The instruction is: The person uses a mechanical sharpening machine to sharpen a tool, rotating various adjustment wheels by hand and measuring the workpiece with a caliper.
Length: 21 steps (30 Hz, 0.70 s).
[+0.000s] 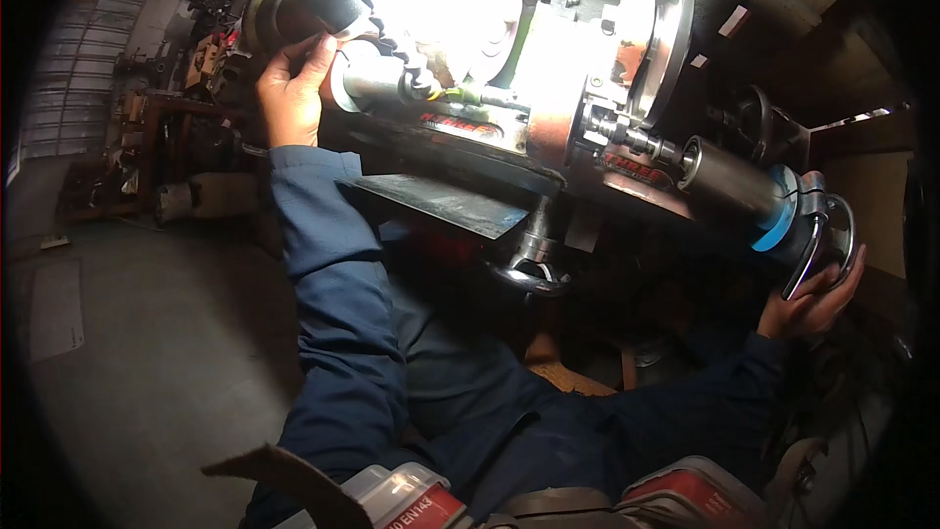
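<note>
At the left end of a grinding machine, my left hand (294, 93) is closed on the rim of a metal cylinder (377, 80), thumb on top and fingers partly hidden behind it. Over at the right end, my right hand (818, 302) is wrapped round the bent chrome handle (845, 225). That handle joins a dark cylinder (729, 181) with a blue collar (781, 211). A shiny spindle (632, 134) runs leftward from this cylinder to a round housing (553, 122). Glare hides much of the machine's middle.
A large thin metal disc (676, 34) stands upright behind the spindle. Below the machine bed, a flat metal plate (446, 204) juts toward me, near a chrome handwheel (529, 279). Segmented hose (387, 10) hangs by my left hand. A cluttered bench (186, 118) stands at far left.
</note>
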Available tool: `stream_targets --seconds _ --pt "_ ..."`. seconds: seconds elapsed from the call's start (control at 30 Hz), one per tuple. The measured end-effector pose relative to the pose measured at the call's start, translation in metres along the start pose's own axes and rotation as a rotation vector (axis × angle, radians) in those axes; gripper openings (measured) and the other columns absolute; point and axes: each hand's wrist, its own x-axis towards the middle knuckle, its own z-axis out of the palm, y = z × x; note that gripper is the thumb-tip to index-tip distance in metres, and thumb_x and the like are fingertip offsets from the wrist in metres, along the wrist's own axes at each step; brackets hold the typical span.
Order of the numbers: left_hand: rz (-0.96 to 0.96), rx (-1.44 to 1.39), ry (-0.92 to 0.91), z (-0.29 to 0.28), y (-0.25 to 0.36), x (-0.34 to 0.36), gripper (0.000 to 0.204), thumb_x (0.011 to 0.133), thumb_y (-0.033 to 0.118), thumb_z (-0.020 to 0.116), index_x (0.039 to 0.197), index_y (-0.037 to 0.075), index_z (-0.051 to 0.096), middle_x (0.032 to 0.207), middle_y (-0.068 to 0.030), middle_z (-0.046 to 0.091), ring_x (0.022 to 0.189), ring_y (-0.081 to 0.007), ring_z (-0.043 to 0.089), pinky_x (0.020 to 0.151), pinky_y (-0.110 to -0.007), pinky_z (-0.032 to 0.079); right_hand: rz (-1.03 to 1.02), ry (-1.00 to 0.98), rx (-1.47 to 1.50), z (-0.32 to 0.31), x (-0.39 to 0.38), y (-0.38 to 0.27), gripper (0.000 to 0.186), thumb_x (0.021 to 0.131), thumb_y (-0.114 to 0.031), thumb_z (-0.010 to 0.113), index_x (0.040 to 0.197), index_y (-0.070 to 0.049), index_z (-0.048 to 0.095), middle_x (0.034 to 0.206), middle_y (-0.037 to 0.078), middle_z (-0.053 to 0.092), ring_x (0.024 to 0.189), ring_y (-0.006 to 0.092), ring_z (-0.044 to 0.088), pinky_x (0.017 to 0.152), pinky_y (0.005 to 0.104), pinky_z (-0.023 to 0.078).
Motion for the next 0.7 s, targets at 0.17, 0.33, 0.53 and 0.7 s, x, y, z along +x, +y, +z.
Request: stream_targets --seconds 0.17,0.33,0.53,0.7 --pt "0.007 -0.005 0.003 -0.001 0.001 -0.001 0.026 0.079 0.017 0.075 0.093 -0.003 0.067 0.089 -0.0077 0.067 0.081 -0.0115 0.059 0.077 -0.025 0.046 0.124 -0.105 0.086 -0.005 0.021 -0.012 0.031 0.097 -0.019 0.043 0.123 -0.009 0.055 0.116 0.013 0.061 0.102 0.03 0.061 0.082 0.0349 0.048" --pt "-0.004 -0.005 0.022 0.001 0.001 -0.001 0.026 0.079 0.016 0.074 0.094 -0.003 0.067 0.089 -0.0081 0.067 0.082 -0.0117 0.059 0.078 -0.025 0.046 0.173 -0.349 0.02 -0.013 0.04 0.007 0.031 0.098 -0.025 0.042 0.124 -0.016 0.057 0.114 0.01 0.063 0.101 0.0263 0.062 0.078 0.0327 0.048" --pt "0.012 0.006 0.026 -0.003 0.004 -0.004 0.024 0.079 0.013 0.074 0.095 -0.004 0.066 0.09 -0.0084 0.067 0.081 -0.0122 0.06 0.078 -0.025 0.047 0.172 -0.704 -0.025 0.0 0.074 0.016 0.031 0.096 -0.026 0.045 0.121 -0.014 0.059 0.116 0.01 0.062 0.108 0.0243 0.058 0.089 0.0326 0.044" --pt "0.01 -0.01 0.011 0.008 0.009 -0.006 0.023 0.08 0.013 0.073 0.095 -0.004 0.066 0.09 -0.0084 0.067 0.081 -0.0124 0.06 0.078 -0.025 0.047 0.144 -0.968 0.0 0.022 0.095 0.058 0.035 0.095 -0.025 0.046 0.121 -0.005 0.056 0.122 0.018 0.056 0.114 0.0284 0.053 0.096 0.034 0.04"
